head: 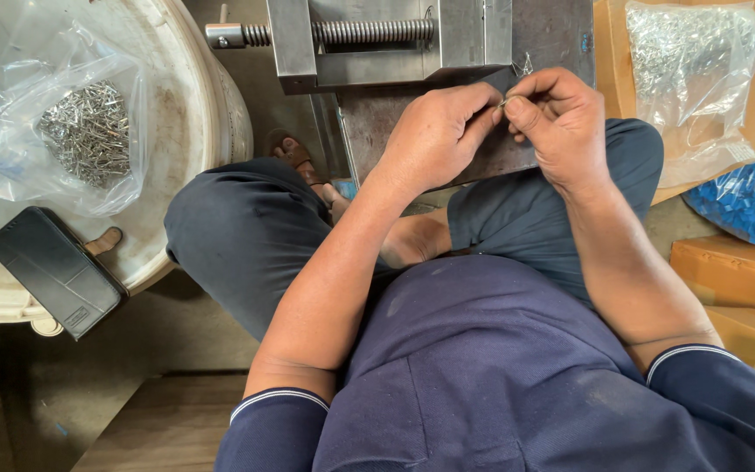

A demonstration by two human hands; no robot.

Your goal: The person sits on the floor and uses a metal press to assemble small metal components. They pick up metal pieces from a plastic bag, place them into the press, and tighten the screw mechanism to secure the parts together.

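Far to the left of the fingers lies one clear plastic bag of small silver metal pins on a round, worn white drum top, with one black rectangular wallet-style case just below it on the same surface. Above and slightly left of the fingers stands one grey steel bench vise with a threaded screw, its jaws behind the hands. The left hand and the right hand meet in front of the vise; the fingers of both are pinched together on one tiny silver metal piece, too small to identify further. One thin wire-like scrap sits just above the right hand. To the right of the fingers lies one second clear bag of small silver parts on flat brown cardboard, then one crumpled blue plastic bag, and about three orange-brown cartons. Risk, in my judgement: the piece is held by fingertip pressure alone, so a slip would drop it into the lap or onto the floor, where it would be hard to find; fingertips close to the vise edge could also be nicked.
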